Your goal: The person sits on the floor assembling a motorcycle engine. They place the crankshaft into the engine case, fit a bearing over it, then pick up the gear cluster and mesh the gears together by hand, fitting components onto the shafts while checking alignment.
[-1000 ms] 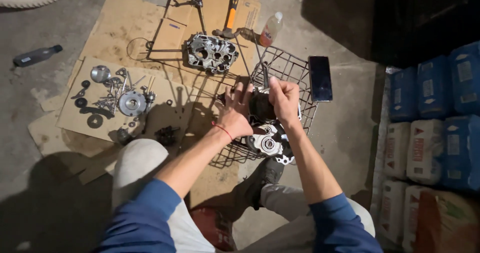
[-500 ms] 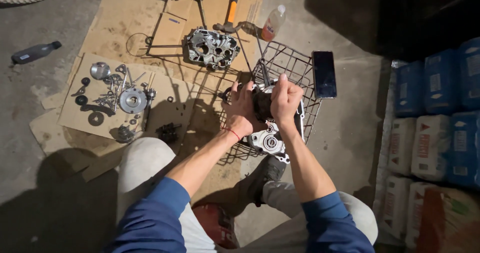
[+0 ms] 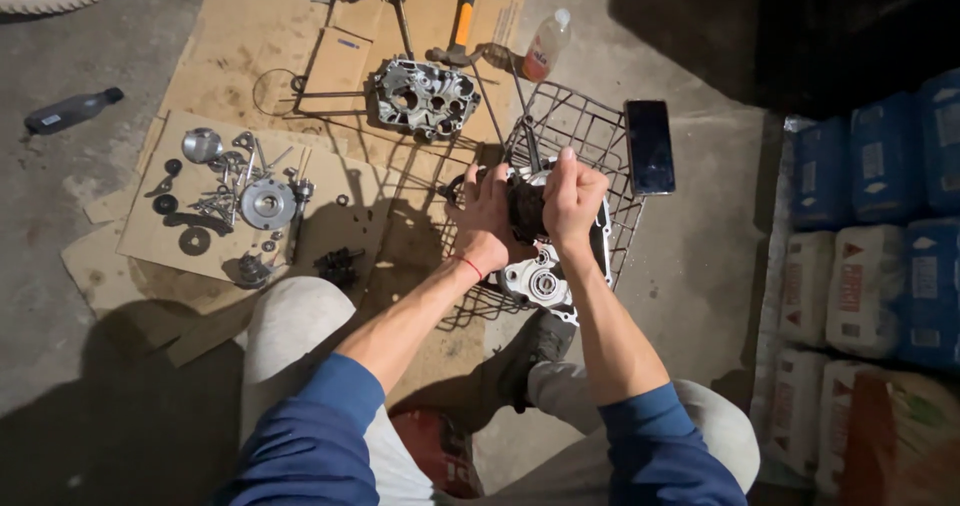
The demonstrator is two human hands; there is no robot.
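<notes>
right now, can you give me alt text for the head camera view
Seen from above, a seated person's left hand and right hand grip a dark part on a metal engine case resting in a wire basket. Small engine parts lie on cardboard to the left; a phone lies to the right.

Person sitting on concrete floor (image 3: pixel 700 266), legs apart. Both hands working on engine case half (image 3: pixel 545 276), which is resting in a wire basket (image 3: pixel 580 126). Left hand (image 3: pixel 487 216) gripping the case's left side; right hand (image 3: pixel 572 198) closing fingers (image 3: pixel 566 166) over a dark part (image 3: pixel 524 211) at centre, thumb up. Black phone (image 3: pixel 650 148) lying on basket's right rim. Second case half (image 3: pixel 427 98) lying on cardboard (image 3: pixel 250 46) beyond. Small parts: gears, washers, round disc (image 3: pixel 267 204) sitting spread on cardboard to the left. Hammer w/ orange handle (image 3: pixel 462 16) and plastic bottle (image 3: pixel 546 46) lying further out. Stacked sacks (image 3: pixel 880 246) standing at right.
</notes>
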